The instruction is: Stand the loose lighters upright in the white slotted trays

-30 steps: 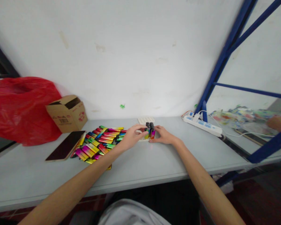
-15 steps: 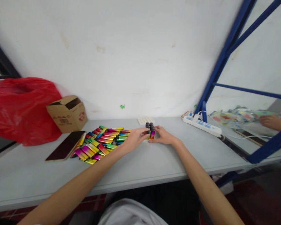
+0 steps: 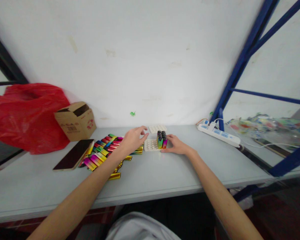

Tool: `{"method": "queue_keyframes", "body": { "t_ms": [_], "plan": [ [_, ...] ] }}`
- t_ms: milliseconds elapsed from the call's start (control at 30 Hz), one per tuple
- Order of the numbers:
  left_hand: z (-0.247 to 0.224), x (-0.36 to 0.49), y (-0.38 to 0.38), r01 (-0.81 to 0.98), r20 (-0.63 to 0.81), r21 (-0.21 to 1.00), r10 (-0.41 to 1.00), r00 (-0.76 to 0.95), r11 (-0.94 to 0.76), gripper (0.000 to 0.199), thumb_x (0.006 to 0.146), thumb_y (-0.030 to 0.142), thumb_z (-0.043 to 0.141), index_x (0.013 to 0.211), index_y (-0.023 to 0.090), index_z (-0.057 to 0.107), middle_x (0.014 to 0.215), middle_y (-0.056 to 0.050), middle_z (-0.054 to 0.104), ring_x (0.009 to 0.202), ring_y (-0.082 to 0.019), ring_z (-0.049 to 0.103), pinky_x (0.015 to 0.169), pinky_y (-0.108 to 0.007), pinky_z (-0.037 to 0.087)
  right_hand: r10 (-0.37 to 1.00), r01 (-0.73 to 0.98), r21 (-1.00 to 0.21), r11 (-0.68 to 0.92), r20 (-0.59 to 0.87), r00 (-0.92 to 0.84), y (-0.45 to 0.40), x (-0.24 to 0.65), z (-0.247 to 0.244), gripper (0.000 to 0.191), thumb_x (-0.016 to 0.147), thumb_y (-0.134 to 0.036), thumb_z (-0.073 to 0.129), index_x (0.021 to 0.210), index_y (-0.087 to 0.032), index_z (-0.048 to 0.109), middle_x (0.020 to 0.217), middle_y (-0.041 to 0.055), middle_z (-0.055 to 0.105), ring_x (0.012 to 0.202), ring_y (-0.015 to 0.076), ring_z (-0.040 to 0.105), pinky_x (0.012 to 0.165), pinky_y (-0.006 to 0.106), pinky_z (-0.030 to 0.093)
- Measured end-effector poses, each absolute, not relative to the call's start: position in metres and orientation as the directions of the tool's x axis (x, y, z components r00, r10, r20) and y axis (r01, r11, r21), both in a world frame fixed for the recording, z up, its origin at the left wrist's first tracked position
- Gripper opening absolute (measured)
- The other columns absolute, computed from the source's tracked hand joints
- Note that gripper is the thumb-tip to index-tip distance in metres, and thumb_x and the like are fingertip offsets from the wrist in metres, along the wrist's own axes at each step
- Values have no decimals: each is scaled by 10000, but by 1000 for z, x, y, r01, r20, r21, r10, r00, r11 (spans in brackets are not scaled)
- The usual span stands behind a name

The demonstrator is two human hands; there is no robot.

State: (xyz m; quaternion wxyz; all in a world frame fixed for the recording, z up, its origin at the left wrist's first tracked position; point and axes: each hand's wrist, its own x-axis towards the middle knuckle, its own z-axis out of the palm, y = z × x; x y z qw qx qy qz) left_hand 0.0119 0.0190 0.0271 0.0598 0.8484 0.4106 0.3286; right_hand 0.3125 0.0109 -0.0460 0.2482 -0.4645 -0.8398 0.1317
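Pulling my left hand (image 3: 133, 140) back; half a second ago it was on the lighters, now it's off at 9 o'clock (clock centred on the tray, wall at 12), by the heap. Fingers and thumb apart, nothing seen between them: released. That uncovers the near shallow white plastic tray with round cells (image 3: 150, 145). Bare cells toward 9; at its 3 o'clock end, a tight block of upright shiny rainbow-metallic lighters with black tops (image 3: 162, 140). Block stands without my left hand, so that placement looks settled; tray only part filled.

Right hand (image 3: 177, 145) at 3 o'clock, curved against block and tray edge; gripping or just touching, can't tell. Loose heap of multicoloured metallic lighters (image 3: 95, 158) between 8 and 9. Second flat white plastic tray (image 3: 158, 128) near 12.

Writing: brown cardboard box (image 3: 76, 123), between 9 and 10, has red print and a barcode-like patch, too small to read. Green wall scribble (image 3: 132, 114), between 10 and 11, illegible. No brand readable on the lighters.
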Motion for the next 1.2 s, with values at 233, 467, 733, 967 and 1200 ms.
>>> {"method": "queue_keyframes", "body": {
  "t_ms": [233,467,733,967,1200],
  "plan": [
    [13,-58,72,731,332,141,727,601,-668,374,953,413,564,1061,161,818,1123,-167,770,1092,-321,686,1063,-458,498,848,714,-458,529,289,-443,11,314,-46,856,784,-728,811,1399,-154,651,1397,202,607,1302,373,582,1169,547,448],
    [0,-61,84,682,200,259,729,655,-684,250,896,335,615,942,203,822,1041,-125,766,1001,-286,699,991,-397,514,851,721,-453,524,288,-438,9,314,-44,833,781,-738,807,1369,-165,667,1372,189,617,1278,365,595,1156,533,460],
    [1,-60,78,702,240,385,799,551,-599,202,827,351,667,927,198,752,1018,-107,775,1002,-304,705,978,-429,521,845,720,-442,534,294,-447,11,315,-45,842,786,-727,810,1384,-153,659,1372,198,622,1282,373,596,1153,541,461],
    [28,-41,52,415,396,740,841,368,-530,297,776,435,801,937,193,741,974,-79,795,972,-270,735,963,-408,554,851,723,-449,525,293,-436,14,316,-49,892,761,-743,818,1415,-163,644,1395,201,619,1302,384,591,1165,559,451],
    [41,-25,41,-217,204,963,957,209,-158,281,771,282,884,975,119,781,967,-98,781,908,-204,727,987,-400,582,854,719,-461,520,292,-430,12,315,-48,885,764,-742,815,1411,-161,649,1399,205,621,1302,388,592,1163,562,452]
  ]
}}
